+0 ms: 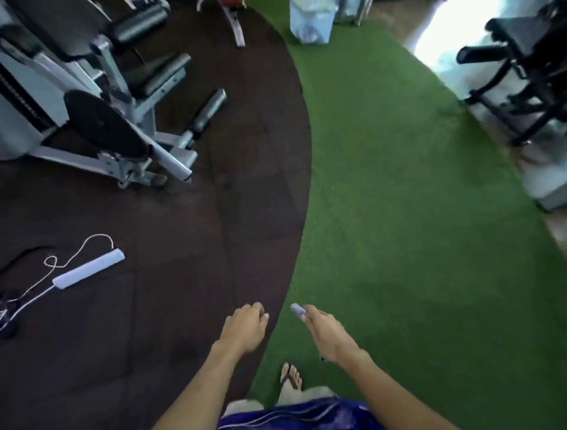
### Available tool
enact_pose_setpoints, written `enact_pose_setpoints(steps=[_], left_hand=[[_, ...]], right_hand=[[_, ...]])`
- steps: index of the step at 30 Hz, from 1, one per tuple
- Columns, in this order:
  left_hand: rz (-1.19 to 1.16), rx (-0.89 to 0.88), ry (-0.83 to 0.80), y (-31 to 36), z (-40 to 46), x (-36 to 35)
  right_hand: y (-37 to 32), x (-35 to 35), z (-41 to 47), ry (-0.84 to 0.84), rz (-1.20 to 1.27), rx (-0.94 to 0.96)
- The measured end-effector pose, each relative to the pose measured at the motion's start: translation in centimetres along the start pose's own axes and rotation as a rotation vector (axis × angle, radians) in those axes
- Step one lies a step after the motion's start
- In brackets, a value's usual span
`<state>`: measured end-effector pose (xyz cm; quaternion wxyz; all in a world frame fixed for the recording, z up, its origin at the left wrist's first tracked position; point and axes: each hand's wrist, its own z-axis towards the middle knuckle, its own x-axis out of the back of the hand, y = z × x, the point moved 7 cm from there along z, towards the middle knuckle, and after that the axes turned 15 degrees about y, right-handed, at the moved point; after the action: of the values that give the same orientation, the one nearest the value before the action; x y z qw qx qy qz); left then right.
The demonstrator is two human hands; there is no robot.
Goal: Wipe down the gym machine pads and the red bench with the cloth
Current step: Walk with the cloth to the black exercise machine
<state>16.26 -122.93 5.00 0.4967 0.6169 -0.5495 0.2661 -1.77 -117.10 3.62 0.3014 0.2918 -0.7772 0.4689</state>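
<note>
My right hand (325,333) is low in the middle of the view, closed around a small pale blue-grey cloth (298,308) that sticks out past my fingertips. My left hand (245,325) hangs beside it with fingers loosely curled and nothing in it. The grey gym machine (101,122) stands at the far left on the dark rubber floor, well away from both hands. Its black seat pad (159,76) and black roller pads (208,109) (138,23) are visible. A bit of red (231,3) shows at the top edge; I cannot tell whether it is the bench.
A white power strip (89,268) with a trailing cord lies on the dark floor to my left. Green turf (414,215) covers the right half. A black machine (521,70) stands at the far right. A pale bin (311,20) sits at the top. My sandalled foot (291,379) is below.
</note>
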Motion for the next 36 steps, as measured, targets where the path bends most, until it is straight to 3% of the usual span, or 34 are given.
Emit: enact_pose_setpoints(steps=[12, 27, 36], left_hand=[[-0.023, 0.147, 0.029, 2.3, 29.0, 10.3], [-0.119, 0.103, 0.099, 15.0, 73.1, 27.2], [-0.193, 0.22, 0.14, 20.4, 98.5, 36.4]], right_hand=[[-4.3, 10.3, 32.8, -0.05, -0.044, 0.092], [-13.4, 29.8, 75.3, -0.044, -0.068, 0.103], [-19.9, 40.9, 101.3, -0.093, -0.093, 0.182]])
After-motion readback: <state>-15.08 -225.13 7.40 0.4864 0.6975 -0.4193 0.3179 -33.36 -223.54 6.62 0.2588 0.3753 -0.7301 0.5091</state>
